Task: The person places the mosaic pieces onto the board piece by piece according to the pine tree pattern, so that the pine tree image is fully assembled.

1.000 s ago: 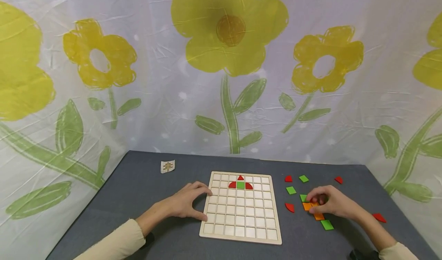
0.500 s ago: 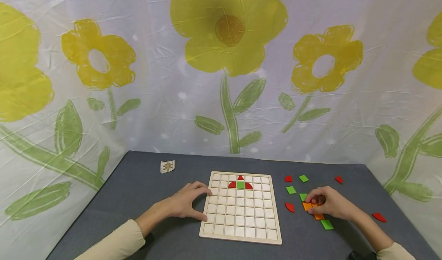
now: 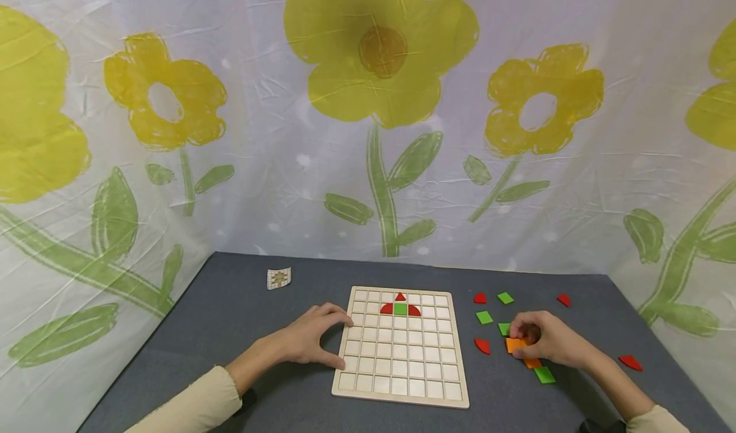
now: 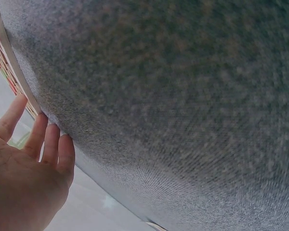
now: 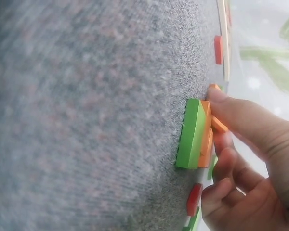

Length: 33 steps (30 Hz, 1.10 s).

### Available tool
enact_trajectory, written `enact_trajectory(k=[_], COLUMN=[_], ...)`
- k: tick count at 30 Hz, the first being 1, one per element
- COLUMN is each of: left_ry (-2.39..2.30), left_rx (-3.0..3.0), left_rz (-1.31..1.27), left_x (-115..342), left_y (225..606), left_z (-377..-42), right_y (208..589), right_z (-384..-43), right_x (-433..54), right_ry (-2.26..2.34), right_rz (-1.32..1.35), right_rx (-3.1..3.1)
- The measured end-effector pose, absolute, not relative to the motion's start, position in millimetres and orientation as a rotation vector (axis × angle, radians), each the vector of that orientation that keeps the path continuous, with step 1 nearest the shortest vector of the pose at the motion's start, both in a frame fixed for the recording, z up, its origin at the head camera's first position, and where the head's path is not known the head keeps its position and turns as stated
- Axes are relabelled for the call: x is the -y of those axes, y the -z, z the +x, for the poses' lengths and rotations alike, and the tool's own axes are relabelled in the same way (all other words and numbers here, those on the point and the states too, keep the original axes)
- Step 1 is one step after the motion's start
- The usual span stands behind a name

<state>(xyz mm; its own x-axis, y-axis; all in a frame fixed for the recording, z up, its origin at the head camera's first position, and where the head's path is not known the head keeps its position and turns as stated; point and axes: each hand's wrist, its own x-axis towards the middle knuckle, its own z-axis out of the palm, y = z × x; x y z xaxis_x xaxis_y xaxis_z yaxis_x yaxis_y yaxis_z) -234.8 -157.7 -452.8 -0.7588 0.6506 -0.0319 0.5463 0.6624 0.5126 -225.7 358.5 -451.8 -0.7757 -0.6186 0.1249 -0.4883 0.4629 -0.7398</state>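
My left hand (image 3: 310,334) rests at the left edge of a wooden grid board (image 3: 400,400), thumb and fingers spread and touching its frame. Near the board's top, a green square (image 3: 400,308) is set between two red quarter-circle pieces, with a red triangle (image 3: 400,297) above. To the right of the board, my right hand (image 3: 549,338) pinches an orange tile (image 3: 514,344) between thumb and fingers. In the right wrist view this tile (image 5: 219,124) sits tilted against other orange tiles (image 5: 205,144), beside a green tile (image 5: 190,137).
Loose green tiles (image 3: 484,317) and red quarter-circle pieces (image 3: 482,345) lie between the board and my right hand. Farther right are two more red pieces (image 3: 630,363). A small patterned card (image 3: 279,278) lies at the back left, and a flowered curtain (image 3: 264,165) hangs behind the table.
The fingers of my right hand have closed in on the orange tile, which has shifted slightly over its neighbours. The left hand and the board have stayed put.
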Motion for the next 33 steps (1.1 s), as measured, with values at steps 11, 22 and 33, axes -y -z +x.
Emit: enact_trajectory(k=[11, 22, 33], left_ry=[-0.715, -0.712, -0.72], left_rx=[-2.667, -2.673, -2.66], left_rz=[0.974, 0.985, 0.989], left_x=[157.1, 156.3, 157.4], left_y=[451.8, 450.8, 450.9], left_z=[-236.1, -235.8, -234.2], right_y=[450.8, 447.3, 439.7], right_z=[-227.1, -231.6, -239.6], right_x=[-358.8, -354.8, -330.9], right_ry=[1.226, 1.215, 1.231], right_rz=[-0.95, -1.02, -1.002], right_rx=[-2.495, -2.492, -2.549])
